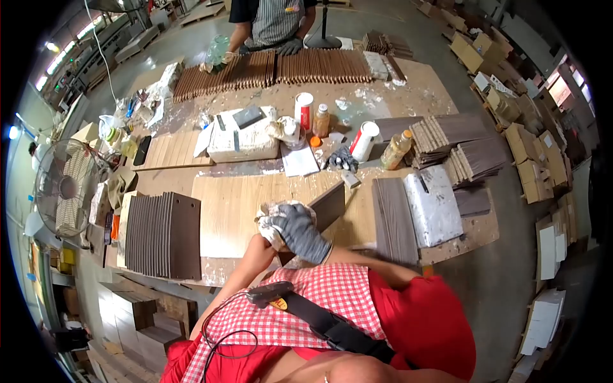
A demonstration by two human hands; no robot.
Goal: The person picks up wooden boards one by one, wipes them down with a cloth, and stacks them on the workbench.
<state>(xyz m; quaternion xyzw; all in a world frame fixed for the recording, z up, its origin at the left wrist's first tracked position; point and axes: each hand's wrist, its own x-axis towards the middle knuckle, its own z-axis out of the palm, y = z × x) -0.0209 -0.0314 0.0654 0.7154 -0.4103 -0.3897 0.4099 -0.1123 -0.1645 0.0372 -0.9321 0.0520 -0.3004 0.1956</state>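
Note:
My right hand [299, 233], in a grey glove, is closed on a crumpled, stained white cloth [271, 222]. The cloth is against a dark brown board [330, 207] that stands tilted on edge in front of me. My bare left hand [258, 244] comes up beside the cloth, its fingers hidden, so its grip does not show. Beneath is a light wood panel [230, 210]. A small grey block [350, 180] lies just beyond the board.
Stacked dark boards [163, 236] stand at left; more boards [393, 217] and a white wrapped block [433, 205] lie right. Bottles [396, 150] and a white-red can [365, 142] stand ahead. Across the table, a person [274, 25] is behind a row of brown pieces [230, 71]. A fan [66, 187] is far left.

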